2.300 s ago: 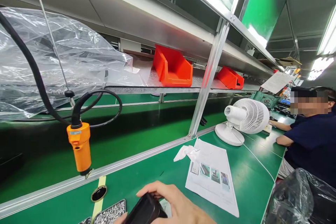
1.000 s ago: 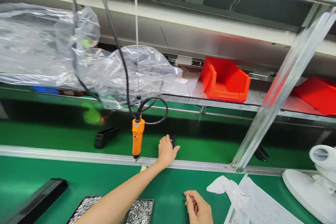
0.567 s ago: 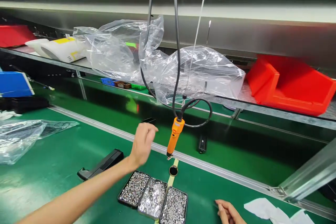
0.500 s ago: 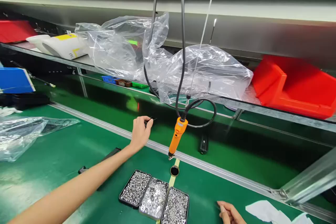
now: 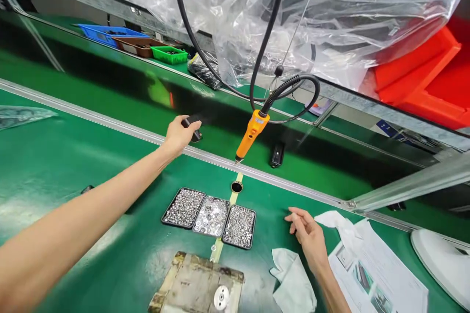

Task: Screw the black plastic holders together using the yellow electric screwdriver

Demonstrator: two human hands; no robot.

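Observation:
My left hand [image 5: 180, 133] reaches out over the metal rail at the bench's back, its fingers wrapped round a small black part [image 5: 193, 128] whose exact kind I cannot make out. To its right hangs an orange electric screwdriver [image 5: 252, 133] on a black cable, tip down. Just above the green bench is my right hand [image 5: 307, 234], fingers loosely bent and apart, with nothing visible in them. It is nearest to a pale cloth [image 5: 293, 283]. Three trays of small metal parts stand side by side: left tray [image 5: 184, 208], middle tray [image 5: 211, 215], right tray [image 5: 239, 226].
A worn fixture block [image 5: 194, 283] with a round metal disc [image 5: 221, 297] lies in front. Printed sheets [image 5: 382, 274] are at right. Another black part [image 5: 277, 155] sits behind the rail. Plastic sheeting [image 5: 330, 19] and a red bin [image 5: 414, 68] fill the shelf above.
The view has tilted down, bringing the fixture block and printed sheets into sight. The black part in my left hand now shows more fully. My right hand shows more fully, fingers apart.

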